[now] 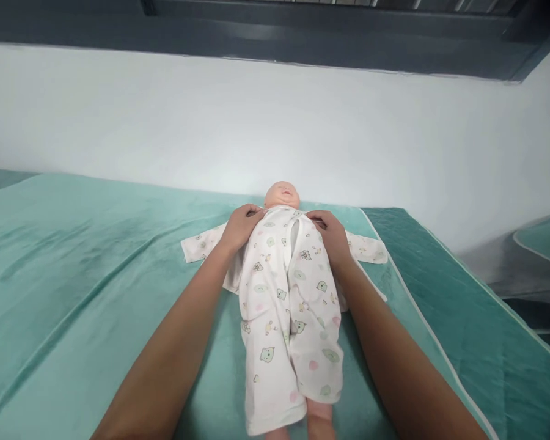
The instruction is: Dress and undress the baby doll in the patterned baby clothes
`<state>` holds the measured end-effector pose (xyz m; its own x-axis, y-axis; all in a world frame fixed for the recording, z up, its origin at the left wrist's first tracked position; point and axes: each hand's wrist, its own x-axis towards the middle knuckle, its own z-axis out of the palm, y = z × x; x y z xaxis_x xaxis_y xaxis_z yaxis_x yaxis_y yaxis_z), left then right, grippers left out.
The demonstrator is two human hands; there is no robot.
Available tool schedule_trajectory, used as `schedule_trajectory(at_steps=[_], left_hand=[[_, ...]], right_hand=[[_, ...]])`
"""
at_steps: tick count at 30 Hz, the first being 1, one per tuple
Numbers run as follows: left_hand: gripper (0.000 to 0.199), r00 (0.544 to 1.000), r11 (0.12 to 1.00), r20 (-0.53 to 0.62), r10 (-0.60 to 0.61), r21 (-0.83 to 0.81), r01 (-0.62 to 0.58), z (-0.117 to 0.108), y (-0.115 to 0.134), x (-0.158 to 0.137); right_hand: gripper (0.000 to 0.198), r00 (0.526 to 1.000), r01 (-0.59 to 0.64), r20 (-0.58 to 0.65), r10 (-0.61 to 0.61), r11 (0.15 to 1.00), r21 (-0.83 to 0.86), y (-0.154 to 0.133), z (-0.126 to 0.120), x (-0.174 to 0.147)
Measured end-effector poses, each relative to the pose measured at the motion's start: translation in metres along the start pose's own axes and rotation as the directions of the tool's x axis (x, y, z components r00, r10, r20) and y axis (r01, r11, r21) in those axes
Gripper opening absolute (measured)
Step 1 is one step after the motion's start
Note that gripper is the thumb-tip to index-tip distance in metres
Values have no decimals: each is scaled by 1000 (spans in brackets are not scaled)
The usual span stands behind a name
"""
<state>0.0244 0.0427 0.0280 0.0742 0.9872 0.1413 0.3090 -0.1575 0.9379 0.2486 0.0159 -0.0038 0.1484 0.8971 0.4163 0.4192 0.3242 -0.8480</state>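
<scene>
The doll [283,194] lay face up on the bed [96,244], its head near the far edge, beside the wall [211,122]. Its long axis ran from there toward the near edge. The left hand [247,225] and the right hand [326,231] were about equally near, at opposite sides of the chest, fingers bent, touching the printed clothes [266,293]; whether they pinched the cloth, I could not tell.
</scene>
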Motion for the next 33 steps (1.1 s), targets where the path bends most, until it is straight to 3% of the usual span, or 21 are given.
schedule_trajectory(at_steps=[4, 7, 11, 17, 21, 26, 29, 33], left_hand=[[32, 986, 996, 141, -85, -13, 88, -4, 2, 6], [32, 979, 999, 197, -43, -23, 49, -6, 0, 10], [23, 989, 997, 133, 60, -54, -53, -1, -7, 19], [23, 998, 998, -14, 56, 31, -56, 10, -17, 26], [11, 988, 987, -43, 147, 63, -144, 11, -24, 19], [29, 935, 911, -48, 352, 247, -330, 7, -42, -9], [36, 910, 840, -52, 412, 408, -357, 4, -51, -35], [35, 885, 739, -33, 464, 565, -366, 3, -53, -64]], right_hand=[[25, 998, 2, 62, 4, 995, -102, 1, -1, 16], [26, 975, -79, 206, 84, 996, -32, -3, -2, 26], [28, 940, -98, 331, 86, 995, 22, -8, -1, 35], [25, 971, -132, 191, 142, 989, -67, -2, 7, 42], [21, 984, -123, 128, 121, 992, 10, 0, 8, 31], [27, 997, -33, 75, 22, 990, 141, 2, -1, -3], [30, 1000, 8, 0, -8, 984, 178, 6, -5, -29], [32, 987, -96, -118, 109, 989, 109, 13, -9, -57]])
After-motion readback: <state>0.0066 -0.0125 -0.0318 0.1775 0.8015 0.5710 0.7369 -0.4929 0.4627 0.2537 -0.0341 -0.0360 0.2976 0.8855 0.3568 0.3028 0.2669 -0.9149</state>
